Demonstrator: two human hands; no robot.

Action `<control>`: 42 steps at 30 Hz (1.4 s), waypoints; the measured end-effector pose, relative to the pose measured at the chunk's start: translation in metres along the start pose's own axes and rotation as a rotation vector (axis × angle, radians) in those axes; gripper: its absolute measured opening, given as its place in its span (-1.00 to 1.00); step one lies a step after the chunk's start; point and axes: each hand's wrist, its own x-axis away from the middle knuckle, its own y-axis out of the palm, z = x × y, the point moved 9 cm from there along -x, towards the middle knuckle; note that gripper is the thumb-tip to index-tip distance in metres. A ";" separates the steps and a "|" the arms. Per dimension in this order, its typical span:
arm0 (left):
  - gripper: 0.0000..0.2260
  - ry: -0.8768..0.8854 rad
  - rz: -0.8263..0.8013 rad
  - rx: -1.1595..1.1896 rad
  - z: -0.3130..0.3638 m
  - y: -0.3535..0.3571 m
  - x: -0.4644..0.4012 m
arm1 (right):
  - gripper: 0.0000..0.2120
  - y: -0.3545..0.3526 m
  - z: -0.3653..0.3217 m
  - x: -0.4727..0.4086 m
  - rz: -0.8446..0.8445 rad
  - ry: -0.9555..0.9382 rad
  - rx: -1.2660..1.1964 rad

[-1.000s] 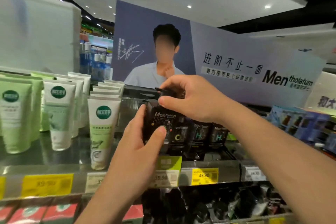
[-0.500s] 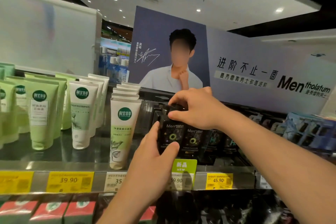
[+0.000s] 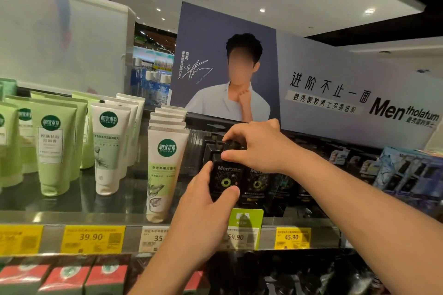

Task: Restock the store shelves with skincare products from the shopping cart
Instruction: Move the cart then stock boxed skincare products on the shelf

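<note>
Gripping the black bottle (image 3: 225, 181): left hand (image 3: 203, 208) below, right hand (image 3: 256, 148) on top.

You are looking at a black Mentholatum bottle (image 3: 225, 181) of glossy plastic, its printed label catching light. The white tube (image 3: 163, 170) beside it looks like smooth, matt plastic. The shelf (image 3: 72, 201) has a shiny, reflective surface, and the yellow price tags (image 3: 92, 238) look like paper.

The shelf (image 3: 72, 219) carries green tubes (image 3: 56, 148) and black bottles (image 3: 257, 182).
</note>
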 end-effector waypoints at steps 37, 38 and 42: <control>-0.21 0.392 -0.648 0.365 0.071 0.210 0.080 | -0.70 -0.017 0.129 0.341 0.770 0.589 -0.373; -0.23 0.377 -0.693 0.388 0.071 0.224 0.086 | -0.70 -0.015 0.133 0.358 0.779 0.632 -0.390; -0.26 0.342 -0.871 0.436 0.073 0.280 0.118 | -0.74 -0.013 0.140 0.430 0.796 0.779 -0.396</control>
